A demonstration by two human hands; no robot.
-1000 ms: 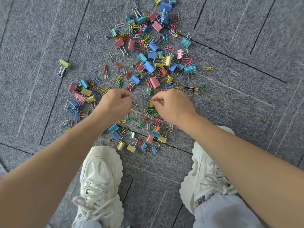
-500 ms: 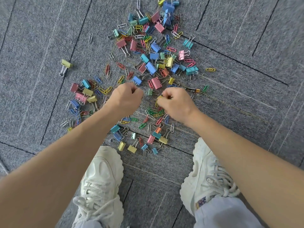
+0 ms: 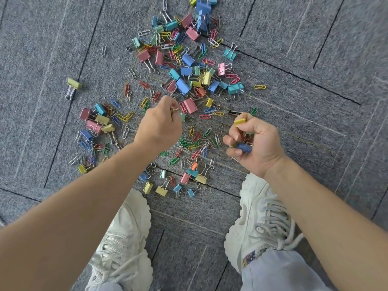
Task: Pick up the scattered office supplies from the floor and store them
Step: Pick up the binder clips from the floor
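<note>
Several coloured binder clips and paper clips (image 3: pixel 189 80) lie scattered over the grey carpet. My left hand (image 3: pixel 159 124) hovers above the middle of the pile with its fingers curled round small clips; a bit of metal shows at its fingertips. My right hand (image 3: pixel 254 143) is turned palm up to the right of the pile. It holds a yellow binder clip (image 3: pixel 239 122) at the fingertips and a dark blue binder clip (image 3: pixel 244 147) against the palm, with some paper clips among them.
A lone yellow binder clip (image 3: pixel 74 84) lies apart at the left, and a yellow paper clip (image 3: pixel 260 87) at the right. A second cluster of clips (image 3: pixel 96 127) sits left of my left hand. My two white shoes (image 3: pixel 123 238) stand just below the pile.
Both hands have risen from the carpet with clips in them. My right hand moved right and turned palm up, showing a yellow and a blue clip. My left hand moved up over the pile.
</note>
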